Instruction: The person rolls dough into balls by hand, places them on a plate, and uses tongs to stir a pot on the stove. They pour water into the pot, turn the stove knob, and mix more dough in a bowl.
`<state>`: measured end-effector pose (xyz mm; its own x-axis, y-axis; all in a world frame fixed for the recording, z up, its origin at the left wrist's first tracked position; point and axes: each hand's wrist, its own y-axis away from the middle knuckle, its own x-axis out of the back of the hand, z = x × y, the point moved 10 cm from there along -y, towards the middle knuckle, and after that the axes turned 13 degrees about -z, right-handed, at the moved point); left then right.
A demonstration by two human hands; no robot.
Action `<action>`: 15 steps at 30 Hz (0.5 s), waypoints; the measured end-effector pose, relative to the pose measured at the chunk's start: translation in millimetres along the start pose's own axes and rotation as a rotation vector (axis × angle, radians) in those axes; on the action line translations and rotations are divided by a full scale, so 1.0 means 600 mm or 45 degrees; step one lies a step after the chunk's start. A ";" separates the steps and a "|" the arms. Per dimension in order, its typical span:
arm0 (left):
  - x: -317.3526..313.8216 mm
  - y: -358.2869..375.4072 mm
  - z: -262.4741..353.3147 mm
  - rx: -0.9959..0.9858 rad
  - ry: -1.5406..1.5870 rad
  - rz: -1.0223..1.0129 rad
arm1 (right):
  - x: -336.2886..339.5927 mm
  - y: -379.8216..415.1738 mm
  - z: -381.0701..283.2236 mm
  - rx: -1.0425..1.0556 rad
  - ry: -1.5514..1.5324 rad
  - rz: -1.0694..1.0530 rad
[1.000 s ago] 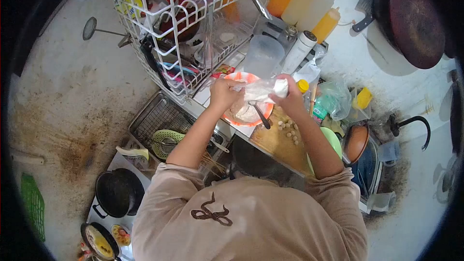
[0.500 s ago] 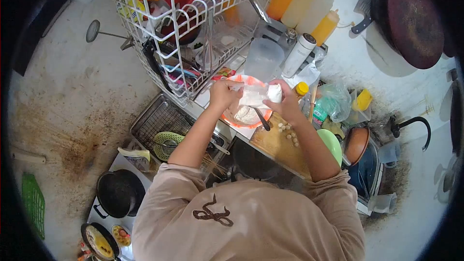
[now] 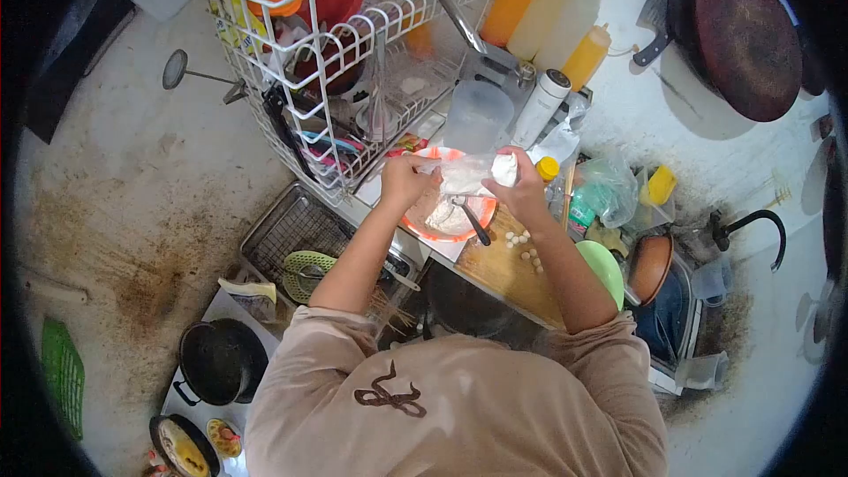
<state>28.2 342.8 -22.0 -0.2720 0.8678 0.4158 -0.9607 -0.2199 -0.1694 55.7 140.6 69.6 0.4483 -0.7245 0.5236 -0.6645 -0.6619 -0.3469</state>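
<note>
Mid-frame, L hand [image 3: 404,184] pinches one end of a clear bag [image 3: 461,177], R hand [image 3: 528,193] is curled round its white-filled end, apparently for support above the bowl [image 3: 420,223].

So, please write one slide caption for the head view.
Left hand and right hand hold a bag of white powder over a bowl with a spoon.

Place: kitchen | white wire dish rack [image 3: 333,35] | curved black tap [image 3: 749,231] | round black two-handled pan [image 3: 223,361] | broad-bladed cleaver with black handle [image 3: 656,18] | yellowish wooden cutting board [image 3: 505,276] | translucent orange squeeze bottle [image 3: 512,2]
</note>
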 end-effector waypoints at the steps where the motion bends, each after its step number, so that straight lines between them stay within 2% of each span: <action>1: 0.002 0.001 0.001 -0.020 -0.030 0.024 | -0.009 -0.001 -0.006 0.026 0.015 -0.076; 3: 0.008 0.008 0.017 -0.021 -0.108 0.033 | -0.027 -0.001 -0.027 0.077 0.042 -0.222; 6: 0.010 0.010 0.027 -0.004 -0.176 0.012 | -0.004 -0.004 0.000 0.090 -0.160 -0.004; 9: 0.009 0.010 0.020 -0.001 -0.108 0.019 | -0.034 -0.002 -0.008 0.006 -0.084 -0.258; 12: 0.011 0.011 0.020 0.056 -0.085 0.015 | -0.014 -0.004 0.008 -0.097 -0.169 -0.104; 15: 0.016 0.013 0.025 0.033 -0.087 0.078 | -0.037 -0.002 0.003 -0.268 -0.002 -0.304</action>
<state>17.3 342.9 -6.1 -0.3325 0.8204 0.4652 -0.9431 -0.2840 -0.1733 47.5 156.8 57.0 0.6075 -0.5541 0.5692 -0.6496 -0.7589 -0.0454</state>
